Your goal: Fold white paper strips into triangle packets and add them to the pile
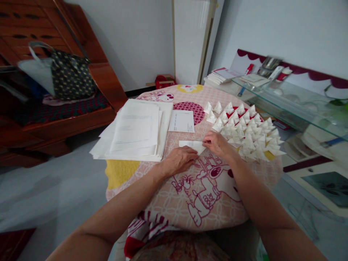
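A small sheet of white paper (187, 143), folded, with its right side slanting down to a corner, lies on the cloth-covered table in front of me. My left hand (181, 159) rests palm down on its lower left part, fingers lying flat over it. The fingertips of my right hand (216, 144) pinch the paper's right corner. Just beyond sits a flat printed piece of paper (181, 121). To the right of my hands stand many folded white paper boats (244, 127) in close rows. Part of the sheet is hidden under my left fingers.
A stack of large printed sheets (136, 127) is at the left of the round table's patterned cloth (165, 210). A glass shelf (293, 105) stands to the right, with booklets (220, 75) near it. At the left is a wooden bench (106, 79) with bags on it.
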{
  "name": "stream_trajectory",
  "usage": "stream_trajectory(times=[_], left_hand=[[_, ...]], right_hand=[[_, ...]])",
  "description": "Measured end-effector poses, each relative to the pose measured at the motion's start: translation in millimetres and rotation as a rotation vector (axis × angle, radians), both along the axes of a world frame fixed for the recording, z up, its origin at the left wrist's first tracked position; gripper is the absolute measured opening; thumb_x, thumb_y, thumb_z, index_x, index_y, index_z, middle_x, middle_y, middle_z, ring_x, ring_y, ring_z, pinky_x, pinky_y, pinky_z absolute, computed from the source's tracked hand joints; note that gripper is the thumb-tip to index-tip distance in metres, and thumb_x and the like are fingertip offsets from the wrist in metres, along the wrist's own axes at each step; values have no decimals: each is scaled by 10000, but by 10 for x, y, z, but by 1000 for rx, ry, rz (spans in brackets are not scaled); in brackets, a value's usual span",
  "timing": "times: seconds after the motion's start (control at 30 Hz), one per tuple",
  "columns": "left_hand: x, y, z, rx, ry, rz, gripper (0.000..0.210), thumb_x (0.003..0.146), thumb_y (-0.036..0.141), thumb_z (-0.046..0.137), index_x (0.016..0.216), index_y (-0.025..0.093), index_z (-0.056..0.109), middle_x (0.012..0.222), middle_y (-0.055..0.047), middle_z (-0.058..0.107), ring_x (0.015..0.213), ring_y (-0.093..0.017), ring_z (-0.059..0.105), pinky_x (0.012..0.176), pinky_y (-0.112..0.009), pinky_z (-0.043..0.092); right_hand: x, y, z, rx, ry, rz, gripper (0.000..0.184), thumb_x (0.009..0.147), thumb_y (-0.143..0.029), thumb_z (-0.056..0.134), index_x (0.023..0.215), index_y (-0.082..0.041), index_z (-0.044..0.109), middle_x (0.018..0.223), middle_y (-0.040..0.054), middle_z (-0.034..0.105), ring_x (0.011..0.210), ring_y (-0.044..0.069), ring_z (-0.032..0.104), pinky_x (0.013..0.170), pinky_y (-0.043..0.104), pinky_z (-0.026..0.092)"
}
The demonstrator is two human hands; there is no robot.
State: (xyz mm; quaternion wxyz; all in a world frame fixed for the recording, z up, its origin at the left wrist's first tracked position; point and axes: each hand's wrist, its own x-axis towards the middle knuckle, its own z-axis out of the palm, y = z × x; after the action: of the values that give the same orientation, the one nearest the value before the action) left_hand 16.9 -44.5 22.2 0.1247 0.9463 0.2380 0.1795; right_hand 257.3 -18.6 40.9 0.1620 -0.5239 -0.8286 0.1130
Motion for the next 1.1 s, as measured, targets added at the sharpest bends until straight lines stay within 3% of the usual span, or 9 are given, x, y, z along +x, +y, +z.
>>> stream_trajectory(times=[0.1, 0.2, 0.47, 0.7, 0.9, 1.1], left_hand=[[-11, 8, -26, 1, 11, 7, 245, 995, 205, 583, 1171, 187, 753, 1255, -90, 752, 1141, -230, 704, 995, -371, 580], [-21, 10, -26, 9, 22, 18, 259, 991, 203, 587, 1187, 195, 756, 1292, -92, 742, 1167, -233, 705, 1016, -384, 581], [-40, 7, -24, 24, 53, 55, 282, 985, 237, 607, 1227, 182, 740, 1360, -119, 708, 1239, -257, 683, 1052, -412, 574], [-36, 1, -31, 21, 74, 54, 305, 999, 248, 580, 1260, 180, 722, 1379, -131, 695, 1253, -266, 681, 1049, -420, 578], [-28, -18, 7, 23, 78, 53, 277, 997, 230, 573, 1222, 180, 726, 1307, -119, 726, 1211, -259, 697, 1014, -405, 589], [-55, 15, 12, -16, 17, 74, 208, 969, 199, 567, 1052, 184, 757, 1097, -90, 775, 997, -201, 737, 907, -325, 581]], right_hand=[[-63, -31, -2, 57, -99, 14, 172, 920, -136, 672, 762, -165, 731, 934, 89, 655, 923, 213, 596, 843, 331, 457], [-126, -27, -25, 90, -138, 30, 192, 935, -126, 656, 762, -169, 728, 907, 85, 650, 918, 216, 591, 837, 333, 454], [-140, 4, -134, 70, 44, 64, 214, 898, -50, 625, 813, -178, 775, 849, 62, 694, 808, 185, 609, 748, 291, 441], [-134, -59, -133, 94, -35, 145, 256, 879, -30, 585, 736, -165, 749, 838, 86, 674, 863, 209, 589, 789, 312, 450], [-141, -125, -92, 51, -109, 155, 258, 862, -12, 560, 749, -156, 742, 847, 85, 667, 838, 201, 595, 763, 297, 439], [-170, -157, -38, -7, -206, 169, 248, 864, -30, 548, 770, -141, 748, 857, 103, 675, 845, 210, 599, 765, 303, 435]])
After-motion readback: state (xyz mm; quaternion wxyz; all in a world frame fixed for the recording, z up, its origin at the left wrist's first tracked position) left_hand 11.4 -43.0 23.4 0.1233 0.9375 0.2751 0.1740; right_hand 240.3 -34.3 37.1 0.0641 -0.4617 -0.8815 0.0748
